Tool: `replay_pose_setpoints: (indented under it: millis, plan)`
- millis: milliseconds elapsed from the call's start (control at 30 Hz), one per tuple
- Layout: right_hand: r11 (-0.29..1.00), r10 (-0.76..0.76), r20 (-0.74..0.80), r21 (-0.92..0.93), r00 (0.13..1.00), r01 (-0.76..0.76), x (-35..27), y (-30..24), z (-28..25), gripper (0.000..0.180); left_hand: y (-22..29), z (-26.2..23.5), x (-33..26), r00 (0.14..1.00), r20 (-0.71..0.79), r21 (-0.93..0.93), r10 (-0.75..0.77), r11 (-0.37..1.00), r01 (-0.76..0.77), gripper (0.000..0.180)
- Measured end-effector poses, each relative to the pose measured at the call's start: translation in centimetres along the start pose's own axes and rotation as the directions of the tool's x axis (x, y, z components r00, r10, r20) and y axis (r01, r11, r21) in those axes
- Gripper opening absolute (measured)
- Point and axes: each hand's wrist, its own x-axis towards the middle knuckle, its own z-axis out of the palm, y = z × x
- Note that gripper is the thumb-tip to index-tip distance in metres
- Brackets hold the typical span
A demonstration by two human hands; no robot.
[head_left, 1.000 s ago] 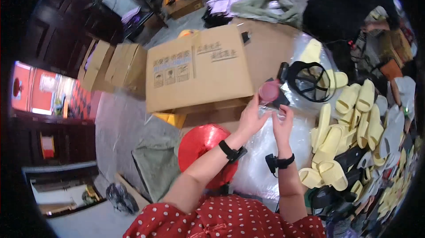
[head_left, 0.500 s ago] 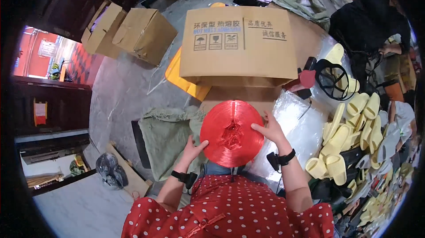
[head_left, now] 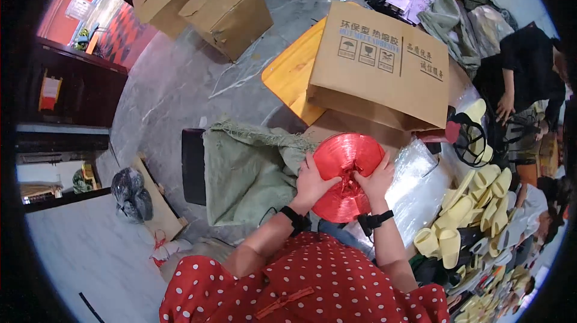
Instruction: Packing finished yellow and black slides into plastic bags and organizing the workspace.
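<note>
A large round roll of shiny red plastic twine [head_left: 339, 157] is held in front of my body, its crumpled core facing up at me. My left hand [head_left: 312, 181] grips the roll's left side, thumb lying across its face toward the core. On the right side my right hand [head_left: 377, 183] clasps it, with the thumb near the core. The fingers under the rim are partly hidden. Just beyond the roll stands a brown cardboard box [head_left: 378, 64] with its near side gaping. A green woven sack [head_left: 240, 172] lies left of my hands.
A sheet of clear plastic [head_left: 418, 178] lies to the right, beside piled yellow slippers [head_left: 448, 221]. Two cartons [head_left: 225, 13] stand at the far left. An orange wooden board [head_left: 294, 73] pokes out beside the box. Another person in black [head_left: 532, 64] works at the far right.
Both hands have shifted on the roll, thumbs now further in toward its core, and the roll has tilted. The view has swung left, so the scene appears turned.
</note>
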Motion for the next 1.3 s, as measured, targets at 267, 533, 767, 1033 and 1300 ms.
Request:
replay_pose_setpoints:
  millis: [267, 533, 767, 1033, 1300]
  plan:
    - [0.978, -0.177, -0.139, 0.086, 0.974, 0.19, 1.4, -1.8, -0.3, 0.113, -3.4, -1.2, 0.2, 0.984, -0.033, -0.16, 0.176, 0.971, -0.179, 0.096]
    - [0.792, -0.591, -0.093, 0.126, 0.801, 0.598, 7.4, -7.7, -0.7, 0.1, -6.5, 1.0, -1.0, 0.957, -0.255, -0.373, 0.139, 0.899, -0.23, 0.093]
    - [0.63, -0.569, -0.211, 0.509, 0.795, 0.586, 9.1, -8.9, -0.2, 0.082, -6.0, -0.2, -1.3, 0.959, -0.224, -0.384, 0.175, 0.888, -0.252, 0.095]
    - [-0.523, -0.084, 0.262, 0.809, 0.961, -0.266, 15.8, -12.9, -4.7, 0.034, -7.5, 0.0, -1.2, 0.986, -0.127, -0.38, 0.109, 0.913, -0.15, 0.101]
    - [-0.41, -0.053, 0.024, 0.911, 0.998, -0.044, 12.4, -19.6, -12.5, 0.036, -9.0, -3.9, 0.5, 0.996, -0.037, -0.726, 0.083, 0.682, -0.084, 0.111]
